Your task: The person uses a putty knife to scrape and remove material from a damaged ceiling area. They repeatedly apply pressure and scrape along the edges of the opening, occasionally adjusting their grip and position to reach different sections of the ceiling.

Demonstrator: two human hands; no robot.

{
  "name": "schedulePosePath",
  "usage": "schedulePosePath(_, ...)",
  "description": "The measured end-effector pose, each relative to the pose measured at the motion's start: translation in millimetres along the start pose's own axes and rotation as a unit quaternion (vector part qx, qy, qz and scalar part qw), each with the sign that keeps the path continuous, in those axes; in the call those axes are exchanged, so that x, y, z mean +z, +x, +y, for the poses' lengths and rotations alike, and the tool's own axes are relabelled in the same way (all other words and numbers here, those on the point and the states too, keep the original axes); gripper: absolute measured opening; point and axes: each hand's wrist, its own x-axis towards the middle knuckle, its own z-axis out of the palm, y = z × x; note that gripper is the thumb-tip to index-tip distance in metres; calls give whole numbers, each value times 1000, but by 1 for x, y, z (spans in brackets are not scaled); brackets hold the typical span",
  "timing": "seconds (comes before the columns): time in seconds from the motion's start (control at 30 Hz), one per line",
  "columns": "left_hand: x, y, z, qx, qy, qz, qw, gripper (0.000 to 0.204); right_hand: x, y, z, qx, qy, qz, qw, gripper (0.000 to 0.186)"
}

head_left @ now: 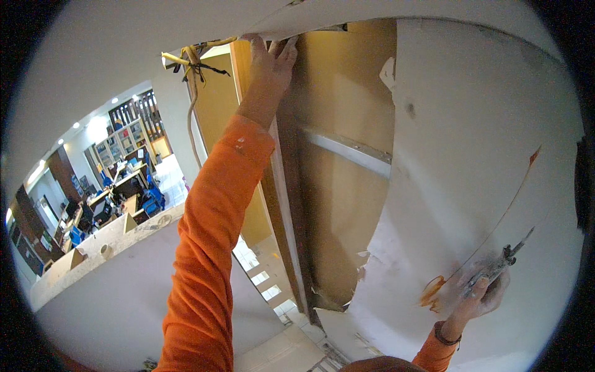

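My left hand (273,65) is raised at the top, its fingers apart and stretched up against the lower edge of a white overhead board (347,12). The fingertips are partly hidden at that edge. On the right, my right hand (489,291) is closed around a dusty grey hand tool (496,268) with a thin pointed metal tip. Its exact kind does not show. The tip is near a large white wall panel (458,124) with a ragged left edge. A thin reddish-brown line and an orange-brown smear (436,292) mark that panel.
Beside the panel, an opening shows brown boarding (341,204) and a metal crossbar (350,152). Yellow and black wires (192,62) hang left of my left hand. A ledge (105,254) crosses the left, with an office of desks and blue chairs (152,198) beyond.
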Motion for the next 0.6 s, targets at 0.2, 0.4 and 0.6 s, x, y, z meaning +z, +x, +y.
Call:
schedulePosePath(0.2, -5, -20, 0, 65, 290, 83, 951, 77, -1, -7, -4, 24, 39, 3, 999, 69)
schedulePosePath(0.4, -73, -9, 7, 172, 485, 8, 857, 64, 9, -8, 1, -14, 32, 57, 998, 68)
schedulePosePath(0.6, -87, -8, 1, 348, 704, -46, 617, 76, 6, -12, 9, -11, 52, 42, 998, 61)
